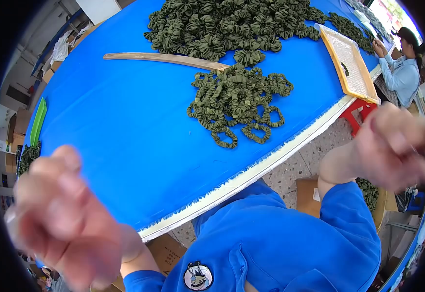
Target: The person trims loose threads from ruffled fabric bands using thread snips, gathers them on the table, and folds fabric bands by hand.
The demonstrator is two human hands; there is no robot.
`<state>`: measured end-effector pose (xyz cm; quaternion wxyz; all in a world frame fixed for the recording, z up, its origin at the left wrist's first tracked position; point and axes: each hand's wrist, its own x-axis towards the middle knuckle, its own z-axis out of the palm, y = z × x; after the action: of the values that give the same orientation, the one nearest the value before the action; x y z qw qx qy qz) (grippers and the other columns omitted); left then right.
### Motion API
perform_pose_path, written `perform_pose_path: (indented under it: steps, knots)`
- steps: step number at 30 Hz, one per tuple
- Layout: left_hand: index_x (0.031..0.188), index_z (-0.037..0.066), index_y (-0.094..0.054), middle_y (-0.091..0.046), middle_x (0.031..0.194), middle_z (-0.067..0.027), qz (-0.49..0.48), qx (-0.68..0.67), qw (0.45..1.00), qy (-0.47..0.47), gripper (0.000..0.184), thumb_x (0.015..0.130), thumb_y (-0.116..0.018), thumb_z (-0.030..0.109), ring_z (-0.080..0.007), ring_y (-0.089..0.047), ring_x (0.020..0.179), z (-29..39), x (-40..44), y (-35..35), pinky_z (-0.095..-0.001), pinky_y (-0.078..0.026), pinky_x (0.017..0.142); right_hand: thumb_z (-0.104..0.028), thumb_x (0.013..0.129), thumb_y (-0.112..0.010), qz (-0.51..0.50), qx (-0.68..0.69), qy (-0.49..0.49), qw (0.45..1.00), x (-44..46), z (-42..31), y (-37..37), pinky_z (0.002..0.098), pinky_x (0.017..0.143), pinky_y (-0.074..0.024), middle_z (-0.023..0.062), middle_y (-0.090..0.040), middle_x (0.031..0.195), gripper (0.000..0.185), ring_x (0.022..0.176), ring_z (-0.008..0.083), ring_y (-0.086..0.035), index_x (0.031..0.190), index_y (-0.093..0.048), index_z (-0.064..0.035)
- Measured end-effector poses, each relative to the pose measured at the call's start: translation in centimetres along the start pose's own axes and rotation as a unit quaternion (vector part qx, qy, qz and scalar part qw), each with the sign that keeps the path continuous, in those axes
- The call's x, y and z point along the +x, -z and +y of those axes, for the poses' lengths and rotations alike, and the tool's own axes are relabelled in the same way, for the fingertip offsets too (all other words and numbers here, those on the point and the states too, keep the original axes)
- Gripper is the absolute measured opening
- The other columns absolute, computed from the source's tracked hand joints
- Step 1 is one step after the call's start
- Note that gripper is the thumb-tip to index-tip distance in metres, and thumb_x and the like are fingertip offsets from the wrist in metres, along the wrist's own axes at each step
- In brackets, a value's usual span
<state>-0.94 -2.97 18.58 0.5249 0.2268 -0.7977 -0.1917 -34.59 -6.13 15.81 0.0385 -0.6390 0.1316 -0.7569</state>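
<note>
My left hand [61,214] is raised close to the camera at lower left, its fingers curled in. Motion blurs it, and nothing shows in its grasp. My right hand [397,146], also raised and blurred, is curled like a fist beyond the table's edge; I see nothing held in it. Both hands are away from the tabletop. Between them on the blue table [120,126] lies a small pile of dark green scrunchies [236,95], with a few single rings at its near side. Behind it rises a much larger heap of the same scrunchies [222,27].
A wooden strip [163,59] lies between the piles. At the right edge sits a yellow-framed tray [351,68], above a red stool [358,117]. A green tray [38,120] is at far left. A co-worker [401,73] is at the table's right; a cardboard box [308,197] stands below.
</note>
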Motion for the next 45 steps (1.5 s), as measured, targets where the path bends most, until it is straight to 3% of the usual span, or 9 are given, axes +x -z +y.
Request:
perform_pose_path:
  steps: [2, 5, 9, 12, 19, 22, 24, 27, 45]
  knots:
    - [0.113, 0.016, -0.055, -0.055, 0.098, -0.0061, 0.012, 0.014, 1.0, -0.017, 0.033, 0.089, -0.053, 0.038, -0.0217, -0.053, 0.093, 0.9, 0.4, 0.3, -0.0429, -0.046, 0.082, -0.007, 0.086, -0.055, -0.006, 0.003, 0.004, 1.0, 0.6, -0.1, 1.6, 0.0169, 0.035, -0.028, -0.0005, -0.053, 0.059, 0.018, 0.04, 0.0069, -0.04, 0.102, -0.063, -0.0051]
    - [0.128, 0.019, -0.039, -0.058, 0.097, -0.0057, 0.047, -0.03, 0.998, -0.039, 0.046, 0.09, -0.053, 0.041, -0.0228, -0.055, 0.092, 1.3, 0.7, -0.7, -0.0409, -0.043, 0.085, -0.007, 0.086, -0.055, -0.014, 0.013, 0.013, 1.0, 1.4, -1.4, 8.1, 0.0171, 0.035, -0.0277, -0.0006, -0.053, 0.06, 0.017, 0.04, 0.0068, -0.04, 0.101, -0.063, -0.0051]
    - [0.148, 0.023, -0.019, -0.061, 0.094, -0.0051, 0.088, -0.089, 0.99, -0.067, 0.07, 0.091, -0.052, 0.045, -0.0244, -0.058, 0.091, 2.2, 1.3, -2.2, -0.0382, -0.04, 0.088, -0.008, 0.086, -0.056, -0.021, 0.026, 0.022, 0.999, 2.0, -1.5, 8.0, 0.0175, 0.035, -0.0272, -0.0006, -0.053, 0.061, 0.017, 0.04, 0.0066, -0.039, 0.101, -0.062, -0.0052]
    - [0.141, 0.027, -0.034, -0.066, 0.082, 0.0027, 0.082, -0.117, 0.988, -0.063, 0.05, 0.094, -0.05, 0.029, -0.0197, -0.062, 0.079, 3.4, 2.1, -2.4, -0.0365, -0.039, 0.078, -0.008, 0.086, -0.056, -0.028, 0.034, 0.028, 0.999, 3.1, -0.4, 8.3, 0.0177, 0.036, -0.0269, -0.0006, -0.053, 0.061, 0.016, 0.04, 0.0064, -0.038, 0.101, -0.062, -0.0052]
    - [0.14, 0.025, -0.034, -0.063, 0.088, 0.0009, 0.103, -0.035, 0.986, -0.129, 0.05, 0.093, -0.05, 0.03, -0.0211, -0.059, 0.083, 2.0, 3.0, -0.2, -0.0379, -0.037, 0.081, -0.009, 0.087, -0.057, -0.044, 0.088, 0.111, 0.989, 4.5, -1.2, 4.9, 0.0182, 0.036, -0.0262, -0.0006, -0.053, 0.063, 0.015, 0.041, 0.0061, -0.037, 0.1, -0.061, -0.0052]
    - [0.14, 0.024, -0.035, -0.061, 0.09, -0.0001, 0.127, 0.05, 0.977, -0.163, 0.05, 0.093, -0.051, 0.031, -0.0218, -0.058, 0.085, 2.0, 2.9, 1.4, -0.0386, -0.037, 0.082, -0.01, 0.087, -0.057, -0.046, 0.156, 0.161, 0.973, 4.3, -0.6, 11.1, 0.0185, 0.036, -0.0259, -0.0006, -0.053, 0.063, 0.014, 0.041, 0.0059, -0.036, 0.1, -0.061, -0.0052]
    - [0.14, 0.023, -0.035, -0.06, 0.092, -0.0007, 0.132, 0.07, 0.984, -0.101, 0.05, 0.093, -0.051, 0.031, -0.0223, -0.058, 0.087, 1.8, 1.4, 1.7, -0.039, -0.036, 0.083, -0.01, 0.087, -0.057, -0.054, 0.18, 0.106, 0.977, 5.2, 0.5, 15.6, 0.0186, 0.036, -0.0257, -0.0006, -0.053, 0.064, 0.014, 0.041, 0.0058, -0.036, 0.1, -0.06, -0.0052]
    - [0.139, 0.022, -0.035, -0.059, 0.095, -0.0016, 0.118, 0.055, 0.991, -0.028, 0.051, 0.092, -0.051, 0.032, -0.023, -0.057, 0.089, -1.2, -0.7, 2.0, -0.0397, -0.036, 0.084, -0.01, 0.087, -0.057, -0.063, 0.163, 0.035, 0.984, 5.4, 1.3, 13.3, 0.0189, 0.036, -0.0253, -0.0007, -0.053, 0.064, 0.013, 0.041, 0.0056, -0.035, 0.099, -0.06, -0.0052]
    - [0.137, 0.016, -0.036, -0.05, 0.111, -0.0072, 0.095, 0.115, 0.989, -0.004, 0.054, 0.09, -0.052, 0.035, -0.0271, -0.05, 0.101, -2.8, -2.8, -1.2, -0.0439, -0.031, 0.091, -0.012, 0.088, -0.058, -0.098, 0.152, 0.039, 0.983, 6.3, -0.3, 9.5, 0.0203, 0.037, -0.0234, -0.0007, -0.054, 0.068, 0.012, 0.042, 0.0047, -0.032, 0.097, -0.057, -0.0053]
